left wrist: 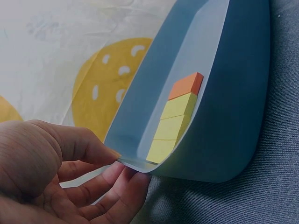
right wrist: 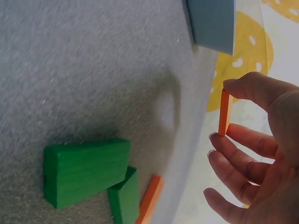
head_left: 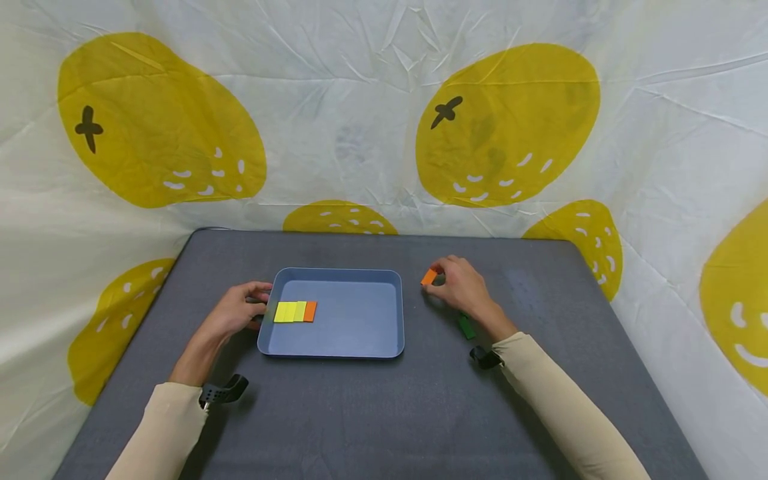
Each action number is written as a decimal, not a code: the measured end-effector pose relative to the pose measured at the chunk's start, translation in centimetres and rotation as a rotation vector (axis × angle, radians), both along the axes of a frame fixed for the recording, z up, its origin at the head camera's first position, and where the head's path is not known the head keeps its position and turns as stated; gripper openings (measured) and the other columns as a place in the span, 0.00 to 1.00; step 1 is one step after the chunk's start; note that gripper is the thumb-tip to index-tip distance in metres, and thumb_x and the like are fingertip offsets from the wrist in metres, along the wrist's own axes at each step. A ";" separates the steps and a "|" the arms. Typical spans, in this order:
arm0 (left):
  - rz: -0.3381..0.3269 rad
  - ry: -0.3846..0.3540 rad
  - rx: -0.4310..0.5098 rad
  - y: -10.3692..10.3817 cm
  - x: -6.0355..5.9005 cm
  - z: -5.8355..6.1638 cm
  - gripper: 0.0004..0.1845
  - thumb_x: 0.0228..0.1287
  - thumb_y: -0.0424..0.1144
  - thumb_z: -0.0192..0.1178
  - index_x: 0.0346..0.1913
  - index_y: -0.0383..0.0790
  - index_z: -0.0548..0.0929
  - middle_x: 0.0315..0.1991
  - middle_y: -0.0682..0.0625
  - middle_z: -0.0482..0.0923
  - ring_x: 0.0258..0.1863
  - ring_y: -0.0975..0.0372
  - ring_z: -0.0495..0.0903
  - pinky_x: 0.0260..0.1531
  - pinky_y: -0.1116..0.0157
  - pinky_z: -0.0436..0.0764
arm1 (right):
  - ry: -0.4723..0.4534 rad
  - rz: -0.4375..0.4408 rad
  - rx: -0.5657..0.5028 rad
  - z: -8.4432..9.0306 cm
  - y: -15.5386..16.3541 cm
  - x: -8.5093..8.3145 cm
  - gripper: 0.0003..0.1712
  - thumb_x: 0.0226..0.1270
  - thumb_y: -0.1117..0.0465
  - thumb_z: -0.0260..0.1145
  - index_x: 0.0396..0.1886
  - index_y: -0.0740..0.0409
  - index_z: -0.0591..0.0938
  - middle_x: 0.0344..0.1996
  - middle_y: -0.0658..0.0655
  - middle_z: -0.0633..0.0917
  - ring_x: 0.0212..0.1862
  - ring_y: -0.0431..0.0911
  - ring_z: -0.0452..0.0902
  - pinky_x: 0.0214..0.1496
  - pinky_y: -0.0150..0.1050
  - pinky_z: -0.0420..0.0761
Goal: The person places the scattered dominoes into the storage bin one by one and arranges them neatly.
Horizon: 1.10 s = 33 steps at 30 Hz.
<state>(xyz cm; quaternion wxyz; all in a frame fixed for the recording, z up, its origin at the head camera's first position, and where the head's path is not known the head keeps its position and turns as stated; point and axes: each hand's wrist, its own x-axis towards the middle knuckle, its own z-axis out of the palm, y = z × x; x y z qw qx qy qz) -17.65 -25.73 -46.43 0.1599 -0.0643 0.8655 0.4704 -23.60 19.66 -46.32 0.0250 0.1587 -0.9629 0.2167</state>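
Note:
A blue rectangular tray [head_left: 354,333] lies on the grey table. Its left rim is pinched by my left hand [head_left: 236,310], thumb over the edge and fingers outside, as the left wrist view shows. Inside, three yellow blocks [left wrist: 170,128] and one orange block [left wrist: 186,86] form a straight row at the tray's left side. Right of the tray, my right hand [head_left: 463,285] holds a thin orange block [right wrist: 224,113] upright between thumb and fingertips, raised above the table. Below that hand lie a larger green block [right wrist: 86,172], a smaller green block [right wrist: 124,198] and another orange block [right wrist: 150,198].
The grey table [head_left: 360,413] reaches back to a white cloth [head_left: 342,133] printed with yellow fruit shapes, which also hangs at both sides. Dark bands with small devices sit on the left wrist [head_left: 223,390] and right wrist [head_left: 485,358].

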 end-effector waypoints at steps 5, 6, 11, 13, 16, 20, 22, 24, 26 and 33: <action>-0.001 0.002 0.000 0.0 0.0 0.0 0.28 0.73 0.29 0.53 0.74 0.32 0.65 0.63 0.30 0.68 0.54 0.43 0.75 0.42 0.52 0.87 | 0.022 0.026 0.008 0.7 -0.8 0.5 0.26 0.58 0.50 0.76 0.52 0.60 0.86 0.46 0.59 0.84 0.49 0.55 0.77 0.48 0.52 0.81; -0.002 0.004 0.000 0.0 0.0 0.0 0.28 0.73 0.29 0.52 0.74 0.32 0.65 0.63 0.30 0.68 0.54 0.43 0.75 0.43 0.52 0.87 | 0.031 0.032 0.009 0.7 -1.0 0.5 0.26 0.58 0.50 0.76 0.52 0.60 0.86 0.46 0.58 0.84 0.49 0.55 0.77 0.47 0.52 0.81; -0.003 0.006 0.004 -0.1 0.0 -0.1 0.28 0.73 0.28 0.53 0.74 0.32 0.65 0.62 0.30 0.69 0.54 0.43 0.75 0.42 0.52 0.87 | 0.064 0.055 0.002 1.1 -1.7 0.9 0.26 0.57 0.49 0.77 0.52 0.58 0.86 0.47 0.57 0.84 0.51 0.55 0.77 0.47 0.53 0.81; -0.002 0.005 0.006 -0.1 0.0 -0.2 0.28 0.73 0.28 0.53 0.74 0.32 0.66 0.62 0.31 0.69 0.54 0.43 0.75 0.42 0.52 0.87 | 0.068 0.065 0.002 1.3 -2.0 1.1 0.26 0.57 0.49 0.77 0.52 0.58 0.86 0.47 0.56 0.84 0.52 0.55 0.77 0.48 0.53 0.81; -0.002 0.003 0.009 -0.2 0.0 -0.2 0.28 0.73 0.28 0.53 0.74 0.32 0.66 0.62 0.30 0.69 0.54 0.43 0.75 0.41 0.52 0.87 | 0.080 0.088 0.004 1.6 -2.5 1.2 0.26 0.57 0.49 0.78 0.52 0.58 0.86 0.47 0.56 0.84 0.50 0.54 0.77 0.47 0.51 0.81; -0.006 0.010 0.016 -0.2 0.0 -0.3 0.28 0.73 0.28 0.53 0.74 0.32 0.66 0.62 0.30 0.69 0.54 0.43 0.75 0.41 0.53 0.87 | 0.100 0.120 0.012 2.0 -3.2 1.3 0.26 0.57 0.49 0.78 0.52 0.57 0.86 0.46 0.55 0.84 0.49 0.52 0.77 0.46 0.49 0.81; -0.011 0.019 0.023 -0.2 0.0 -0.3 0.28 0.73 0.28 0.52 0.74 0.31 0.66 0.62 0.30 0.69 0.54 0.43 0.76 0.40 0.53 0.87 | 0.112 0.139 0.010 2.2 -3.5 1.4 0.25 0.57 0.50 0.78 0.52 0.57 0.86 0.46 0.55 0.84 0.49 0.52 0.77 0.46 0.48 0.81; -0.016 0.028 0.029 -0.3 -0.1 -0.4 0.27 0.73 0.27 0.52 0.74 0.30 0.66 0.62 0.29 0.69 0.55 0.42 0.76 0.39 0.53 0.87 | 0.120 0.156 0.010 2.4 -3.8 1.4 0.25 0.57 0.50 0.78 0.51 0.57 0.86 0.46 0.55 0.84 0.50 0.52 0.77 0.47 0.48 0.82; -0.021 0.036 0.033 -0.3 -0.1 -0.5 0.27 0.73 0.27 0.51 0.74 0.29 0.66 0.62 0.29 0.69 0.55 0.42 0.76 0.39 0.53 0.87 | 0.129 0.174 0.008 2.5 -4.2 1.5 0.25 0.57 0.50 0.78 0.51 0.57 0.86 0.46 0.55 0.85 0.51 0.52 0.78 0.48 0.48 0.82; -0.021 0.028 0.041 -0.3 -0.1 -0.3 0.27 0.73 0.27 0.51 0.74 0.30 0.65 0.63 0.29 0.68 0.56 0.41 0.75 0.39 0.53 0.87 | 0.129 0.210 0.006 3.1 -5.5 1.5 0.25 0.56 0.50 0.79 0.52 0.54 0.86 0.45 0.53 0.85 0.50 0.51 0.78 0.47 0.47 0.82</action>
